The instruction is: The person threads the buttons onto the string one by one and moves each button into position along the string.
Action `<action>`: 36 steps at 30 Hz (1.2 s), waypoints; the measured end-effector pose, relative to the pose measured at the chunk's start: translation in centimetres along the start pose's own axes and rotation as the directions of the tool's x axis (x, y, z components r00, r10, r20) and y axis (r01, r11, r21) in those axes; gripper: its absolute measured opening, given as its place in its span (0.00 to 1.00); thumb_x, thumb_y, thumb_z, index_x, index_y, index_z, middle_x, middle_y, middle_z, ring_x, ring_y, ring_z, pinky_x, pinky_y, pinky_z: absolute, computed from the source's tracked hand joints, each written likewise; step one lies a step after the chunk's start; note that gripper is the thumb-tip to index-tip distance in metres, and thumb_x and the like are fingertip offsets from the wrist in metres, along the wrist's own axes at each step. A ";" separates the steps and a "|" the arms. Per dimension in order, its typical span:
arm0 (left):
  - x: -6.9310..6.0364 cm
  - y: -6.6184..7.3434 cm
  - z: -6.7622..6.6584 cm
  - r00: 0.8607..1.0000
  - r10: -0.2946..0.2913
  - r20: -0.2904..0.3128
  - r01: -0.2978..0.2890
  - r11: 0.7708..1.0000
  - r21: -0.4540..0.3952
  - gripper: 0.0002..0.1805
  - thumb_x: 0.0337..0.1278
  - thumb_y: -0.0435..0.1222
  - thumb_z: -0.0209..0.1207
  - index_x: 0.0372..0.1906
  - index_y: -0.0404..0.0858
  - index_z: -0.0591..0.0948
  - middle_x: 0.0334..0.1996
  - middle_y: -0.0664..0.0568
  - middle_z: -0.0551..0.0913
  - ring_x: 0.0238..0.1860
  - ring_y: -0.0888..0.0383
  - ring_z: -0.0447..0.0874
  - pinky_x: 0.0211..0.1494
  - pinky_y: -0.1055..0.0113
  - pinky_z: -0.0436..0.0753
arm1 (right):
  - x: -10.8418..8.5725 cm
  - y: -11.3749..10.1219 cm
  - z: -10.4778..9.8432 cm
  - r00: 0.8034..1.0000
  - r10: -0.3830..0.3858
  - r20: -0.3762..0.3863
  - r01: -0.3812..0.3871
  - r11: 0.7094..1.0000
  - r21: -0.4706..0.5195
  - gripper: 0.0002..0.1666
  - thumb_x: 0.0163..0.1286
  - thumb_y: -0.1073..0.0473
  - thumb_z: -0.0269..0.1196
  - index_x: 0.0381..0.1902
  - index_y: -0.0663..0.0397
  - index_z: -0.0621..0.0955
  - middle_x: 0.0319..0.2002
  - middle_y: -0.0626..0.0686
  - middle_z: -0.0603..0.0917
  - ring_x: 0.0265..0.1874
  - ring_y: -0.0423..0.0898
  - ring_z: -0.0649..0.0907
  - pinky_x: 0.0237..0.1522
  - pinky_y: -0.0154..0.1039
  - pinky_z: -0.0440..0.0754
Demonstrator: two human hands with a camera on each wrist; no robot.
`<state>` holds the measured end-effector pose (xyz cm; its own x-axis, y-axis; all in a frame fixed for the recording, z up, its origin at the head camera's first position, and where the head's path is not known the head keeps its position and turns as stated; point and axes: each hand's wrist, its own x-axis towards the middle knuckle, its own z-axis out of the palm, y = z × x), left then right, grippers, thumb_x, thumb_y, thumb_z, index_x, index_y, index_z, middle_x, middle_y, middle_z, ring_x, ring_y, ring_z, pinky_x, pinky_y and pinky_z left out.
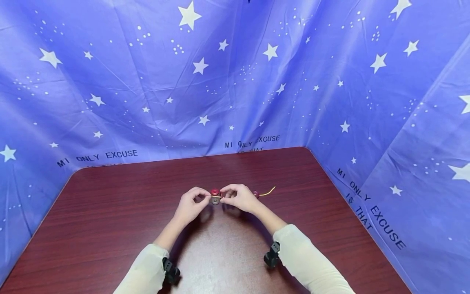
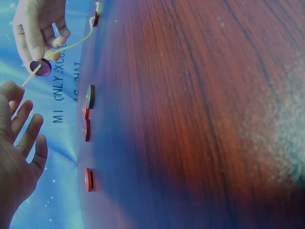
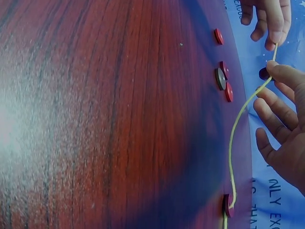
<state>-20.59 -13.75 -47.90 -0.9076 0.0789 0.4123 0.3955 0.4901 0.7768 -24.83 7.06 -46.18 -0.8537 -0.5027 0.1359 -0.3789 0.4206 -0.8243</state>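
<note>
A yellow string (image 3: 232, 143) runs between both hands, held above the table. My left hand (image 1: 190, 204) pinches its end between thumb and forefinger. With thumb and fingertips, my right hand (image 1: 240, 197) grips a dark purple button (image 2: 41, 67), and the string passes through it. Farther along the string, another dark red button (image 3: 228, 205) is threaded near the right, its yellow tail (image 1: 269, 191) trailing beyond it on the table. Below the hands lie several loose buttons: a grey-green one (image 3: 220, 79) touching red ones (image 3: 229, 92), and a separate red button (image 3: 218, 36).
The dark red wooden table (image 1: 121, 212) has its far edge against a blue curtain (image 1: 147, 81) with white stars and printed words. Black wrist cameras are strapped at the left sleeve (image 1: 145, 265) and the right sleeve (image 1: 308, 257).
</note>
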 end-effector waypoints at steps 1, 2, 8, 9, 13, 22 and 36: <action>0.0 0.0 0.0 1.000 0.001 -0.003 -0.001 1.000 0.000 0.03 0.52 0.36 0.64 0.31 0.40 0.84 0.31 0.56 0.83 0.34 0.55 0.80 0.35 0.67 0.78 | 0.0 0.1 0.0 1.000 0.002 -0.002 -0.002 1.000 -0.004 0.18 0.54 0.60 0.70 0.43 0.60 0.83 0.26 0.53 0.84 0.22 0.38 0.77 0.24 0.27 0.74; 0.0 0.0 0.0 1.000 0.004 -0.004 -0.004 1.000 0.002 0.03 0.51 0.36 0.64 0.31 0.40 0.84 0.31 0.56 0.83 0.34 0.55 0.80 0.35 0.66 0.78 | -0.1 0.2 -0.1 1.000 0.002 -0.004 -0.002 1.000 -0.005 0.18 0.54 0.61 0.70 0.43 0.60 0.83 0.25 0.52 0.84 0.22 0.38 0.77 0.24 0.27 0.74; 0.0 0.0 0.1 1.000 0.003 -0.006 -0.003 1.000 0.008 0.02 0.52 0.35 0.64 0.30 0.41 0.84 0.31 0.57 0.84 0.34 0.56 0.80 0.36 0.65 0.79 | -0.2 0.7 -0.2 1.000 0.000 -0.015 0.000 1.000 -0.007 0.17 0.54 0.59 0.70 0.42 0.57 0.83 0.25 0.52 0.84 0.22 0.39 0.77 0.23 0.28 0.74; 0.0 0.0 0.1 1.000 0.000 -0.005 0.000 1.000 0.009 0.02 0.52 0.35 0.64 0.30 0.41 0.84 0.31 0.57 0.84 0.34 0.57 0.80 0.36 0.66 0.79 | -0.2 0.8 -0.3 1.000 -0.002 -0.016 0.002 1.000 -0.009 0.16 0.54 0.59 0.70 0.42 0.57 0.83 0.25 0.51 0.84 0.22 0.38 0.77 0.24 0.28 0.74; -0.1 0.0 0.1 1.000 -0.011 -0.004 0.011 1.000 0.017 0.01 0.51 0.34 0.64 0.31 0.42 0.84 0.31 0.57 0.84 0.34 0.59 0.79 0.36 0.68 0.78 | -0.2 1.1 -0.4 1.000 -0.004 -0.022 0.003 1.000 -0.022 0.16 0.54 0.60 0.70 0.42 0.58 0.83 0.25 0.51 0.84 0.22 0.38 0.77 0.25 0.28 0.75; -0.2 0.0 0.0 1.000 -0.032 0.000 0.032 0.999 0.027 0.03 0.51 0.36 0.64 0.31 0.42 0.84 0.31 0.58 0.83 0.34 0.60 0.79 0.37 0.64 0.79 | -0.4 0.8 -0.8 0.999 0.038 -0.020 -0.039 0.999 -0.025 0.16 0.55 0.59 0.70 0.42 0.56 0.83 0.26 0.51 0.84 0.22 0.36 0.77 0.25 0.28 0.75; -0.3 -0.1 0.0 0.999 -0.045 -0.001 0.045 0.999 0.006 0.02 0.50 0.34 0.64 0.31 0.40 0.84 0.30 0.55 0.83 0.32 0.58 0.79 0.37 0.57 0.80 | -0.8 1.3 -1.5 0.999 0.042 -0.015 -0.042 0.999 -0.018 0.17 0.55 0.60 0.69 0.43 0.59 0.83 0.25 0.53 0.84 0.22 0.41 0.78 0.24 0.29 0.75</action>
<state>-20.34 -13.87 -48.14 -0.9243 0.0558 0.3776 0.3535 0.4986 0.7915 -25.16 9.17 -46.55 -0.8741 -0.4732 0.1097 -0.3492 0.4550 -0.8192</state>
